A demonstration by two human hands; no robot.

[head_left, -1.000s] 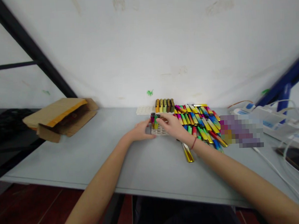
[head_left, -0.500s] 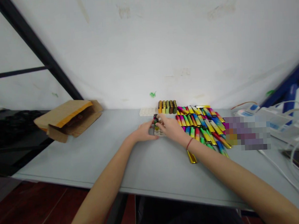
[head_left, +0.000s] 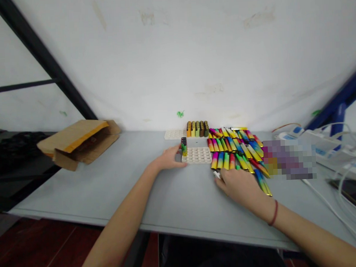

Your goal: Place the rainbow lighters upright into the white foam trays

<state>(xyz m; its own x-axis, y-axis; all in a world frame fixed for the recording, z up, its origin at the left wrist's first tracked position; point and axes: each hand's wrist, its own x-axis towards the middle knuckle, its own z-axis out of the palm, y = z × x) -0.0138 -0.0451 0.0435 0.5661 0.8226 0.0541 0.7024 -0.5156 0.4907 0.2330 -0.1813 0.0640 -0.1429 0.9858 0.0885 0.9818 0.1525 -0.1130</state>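
A white tray with rows of round holes [head_left: 198,155] lies in the middle of the table, with a few green and yellow lighters [head_left: 184,147] upright along its left end. My left hand [head_left: 169,158] rests at that end, thumb and fingers apart around the tray's edge. Lower right, my right hand [head_left: 237,184] is closed, with a small white-tipped piece [head_left: 216,174] showing at its fingertips; most of that piece is hidden. Beyond this hand lie rows of shiny multicoloured lighters [head_left: 234,143]. Behind the tray, a block of upright lighters [head_left: 197,129] stands by the wall.
A second white tray [head_left: 174,134] lies at the back. An open brown cardboard box [head_left: 78,141] sits on the left of the table [head_left: 121,179]. White power strips and cables [head_left: 322,143] and a dark phone [head_left: 351,193] are at the right, near a blurred patch.
My right hand has moved from the tray towards me and right, to the near side of the lighter rows, uncovering the tray's holes. My left hand has stayed at the tray.
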